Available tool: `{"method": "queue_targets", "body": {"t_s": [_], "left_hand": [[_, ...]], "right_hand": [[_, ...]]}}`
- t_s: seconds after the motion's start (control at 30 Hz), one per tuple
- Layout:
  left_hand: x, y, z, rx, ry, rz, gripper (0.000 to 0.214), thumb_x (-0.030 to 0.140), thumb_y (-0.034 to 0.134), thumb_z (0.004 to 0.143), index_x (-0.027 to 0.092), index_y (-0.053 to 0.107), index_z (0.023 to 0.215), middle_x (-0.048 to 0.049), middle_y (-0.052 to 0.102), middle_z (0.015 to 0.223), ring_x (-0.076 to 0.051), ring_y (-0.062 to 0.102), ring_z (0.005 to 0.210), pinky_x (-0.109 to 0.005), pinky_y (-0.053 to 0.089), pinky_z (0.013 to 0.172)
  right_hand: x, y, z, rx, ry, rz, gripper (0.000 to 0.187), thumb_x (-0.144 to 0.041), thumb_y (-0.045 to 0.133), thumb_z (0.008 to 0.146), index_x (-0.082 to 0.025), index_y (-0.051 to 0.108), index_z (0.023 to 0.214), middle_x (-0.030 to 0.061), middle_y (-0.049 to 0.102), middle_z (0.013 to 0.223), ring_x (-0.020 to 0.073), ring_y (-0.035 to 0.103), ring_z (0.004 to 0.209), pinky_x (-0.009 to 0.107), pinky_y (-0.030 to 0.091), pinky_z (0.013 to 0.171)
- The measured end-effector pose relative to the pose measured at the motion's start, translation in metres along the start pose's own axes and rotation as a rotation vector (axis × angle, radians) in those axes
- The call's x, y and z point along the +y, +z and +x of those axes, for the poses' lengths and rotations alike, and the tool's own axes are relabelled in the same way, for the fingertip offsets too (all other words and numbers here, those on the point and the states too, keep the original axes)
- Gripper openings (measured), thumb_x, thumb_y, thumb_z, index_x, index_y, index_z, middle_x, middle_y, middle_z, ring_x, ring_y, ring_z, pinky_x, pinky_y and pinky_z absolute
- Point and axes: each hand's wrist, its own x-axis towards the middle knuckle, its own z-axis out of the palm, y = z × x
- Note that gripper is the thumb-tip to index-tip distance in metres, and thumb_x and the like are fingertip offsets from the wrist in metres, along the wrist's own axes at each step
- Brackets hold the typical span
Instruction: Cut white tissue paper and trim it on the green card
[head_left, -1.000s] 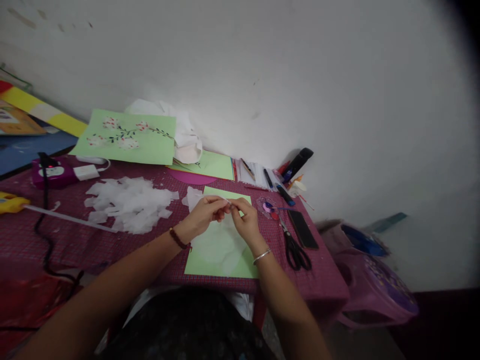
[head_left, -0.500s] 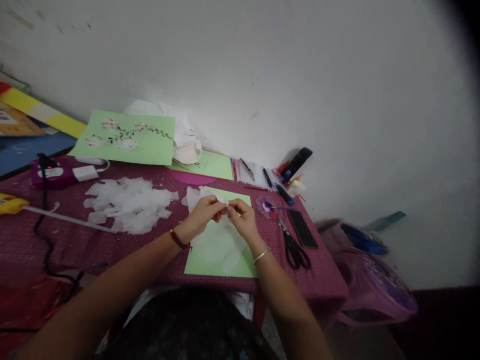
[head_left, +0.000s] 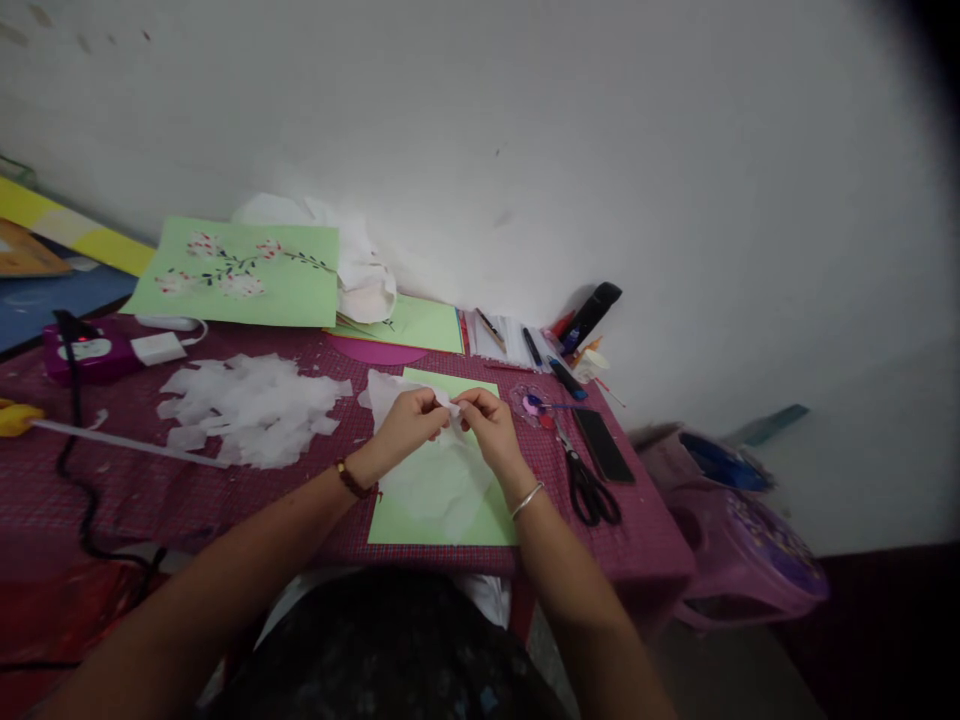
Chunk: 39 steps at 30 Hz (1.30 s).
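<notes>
Two hands (head_left: 406, 425) (head_left: 491, 425) between white scraps (head_left: 255, 410) and scissors (head_left: 589, 490)

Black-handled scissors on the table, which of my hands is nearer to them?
Right. Your right hand is over the green sheet, to the left of the scissors; your left hand is farther left, with the right hand between.

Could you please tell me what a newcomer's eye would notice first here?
Probably the heap of thin white paper pieces on the maroon checked cloth, at left. Behind it, a light green rectangular sheet bears red and white blossoms. Centrally, the left hand and right hand pinch a white paper scrap.
</notes>
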Motion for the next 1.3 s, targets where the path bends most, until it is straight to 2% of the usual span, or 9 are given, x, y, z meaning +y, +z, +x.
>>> {"method": "queue_targets", "body": {"t_s": [0.17,0.37,0.57,0.7,0.87,1.07,1.17,1.3], "left_hand": [[-0.001,0.001,0.000,-0.002,0.066,0.140,0.013,0.029,0.051,0.068,0.019,0.049,0.060,0.0038,0.049,0.052,-0.011,0.046,0.049,-0.023,0.033,0.047],[-0.004,-0.003,0.003,0.044,0.189,0.383,0.023,0.023,0.052,0.069,0.021,0.035,0.054,0.0048,0.038,0.053,-0.011,0.037,0.055,-0.025,0.024,0.053],[0.000,-0.008,0.001,-0.078,0.225,0.579,0.016,0.018,0.055,0.066,0.020,0.042,0.056,0.0028,0.046,0.054,-0.013,0.039,0.054,-0.028,0.022,0.054],[-0.001,-0.009,0.001,-0.152,0.212,0.644,0.018,0.020,0.056,0.066,0.020,0.042,0.054,0.0025,0.046,0.052,-0.013,0.039,0.051,-0.028,0.022,0.053],[-0.001,-0.011,0.003,-0.202,0.207,0.597,0.017,0.022,0.052,0.067,0.020,0.041,0.055,0.0032,0.045,0.053,-0.011,0.038,0.051,-0.026,0.025,0.051],[0.007,-0.014,0.002,-0.236,0.138,0.324,0.016,0.028,0.051,0.073,0.019,0.048,0.060,0.0048,0.045,0.051,-0.009,0.039,0.049,-0.023,0.028,0.049],[0.007,-0.014,0.002,-0.243,0.116,0.320,0.016,0.028,0.052,0.072,0.019,0.048,0.060,0.0047,0.046,0.051,-0.009,0.040,0.049,-0.022,0.027,0.048],[0.006,-0.014,0.002,-0.261,0.129,0.366,0.016,0.027,0.052,0.071,0.019,0.049,0.059,0.0045,0.045,0.051,-0.009,0.039,0.048,-0.022,0.026,0.048]], "right_hand": [[-0.007,-0.005,0.000,-0.046,0.008,0.006,0.025,-0.043,0.060,0.081,-0.019,0.061,0.073,-0.0018,0.056,0.064,0.0115,0.051,0.059,0.025,0.041,0.058],[-0.008,-0.012,0.003,-0.192,0.059,-0.019,0.027,-0.044,0.066,0.077,-0.019,0.060,0.073,-0.0024,0.055,0.061,0.0112,0.050,0.058,0.024,0.040,0.057],[-0.005,-0.019,0.004,-0.354,0.114,-0.036,0.023,-0.039,0.070,0.074,-0.017,0.063,0.077,-0.0024,0.058,0.065,0.0106,0.051,0.060,0.024,0.041,0.059],[-0.004,-0.021,0.003,-0.394,0.126,-0.046,0.019,-0.032,0.074,0.071,-0.016,0.062,0.073,-0.0046,0.055,0.063,0.0087,0.047,0.058,0.023,0.036,0.056],[-0.003,-0.022,0.004,-0.412,0.138,0.000,0.019,-0.033,0.071,0.074,-0.015,0.063,0.074,-0.0019,0.061,0.065,0.0103,0.053,0.061,0.024,0.042,0.060],[-0.014,-0.024,0.003,-0.381,0.117,0.077,0.025,-0.041,0.069,0.078,-0.016,0.064,0.075,-0.0010,0.064,0.067,0.0109,0.058,0.064,0.025,0.047,0.066],[-0.016,-0.025,0.003,-0.389,0.117,0.098,0.028,-0.043,0.068,0.080,-0.016,0.066,0.075,-0.0006,0.065,0.067,0.0110,0.058,0.064,0.026,0.048,0.066],[-0.012,-0.025,0.004,-0.414,0.147,0.116,0.025,-0.039,0.073,0.076,-0.015,0.066,0.075,-0.0009,0.066,0.066,0.0102,0.059,0.061,0.024,0.048,0.061]]}}
